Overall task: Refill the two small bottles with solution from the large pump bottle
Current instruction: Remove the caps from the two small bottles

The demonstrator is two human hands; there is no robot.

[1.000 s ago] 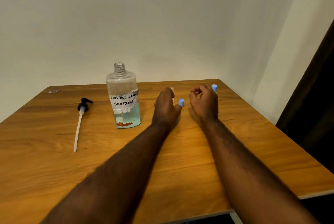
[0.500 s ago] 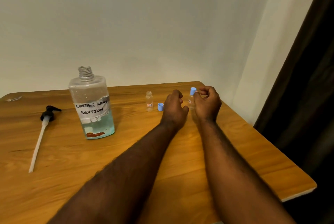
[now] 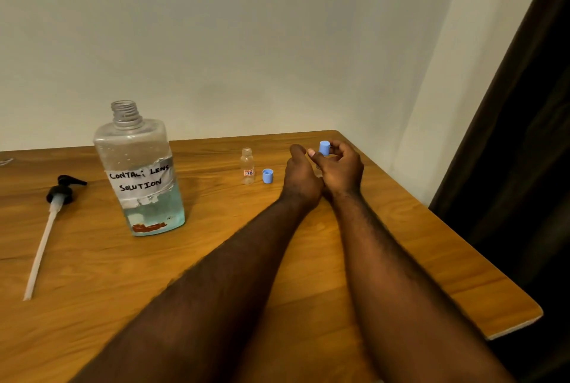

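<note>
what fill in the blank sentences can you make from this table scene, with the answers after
1. The pump lies to the ___ of the large bottle.
2. The large bottle's handwritten label reads contact lens ___.
3. The loose cap beside the open small bottle is ___ in colour.
4. The right hand pinches a second cap, while the loose cap rests on the ___.

Missing words: left; solution; blue; table.
</note>
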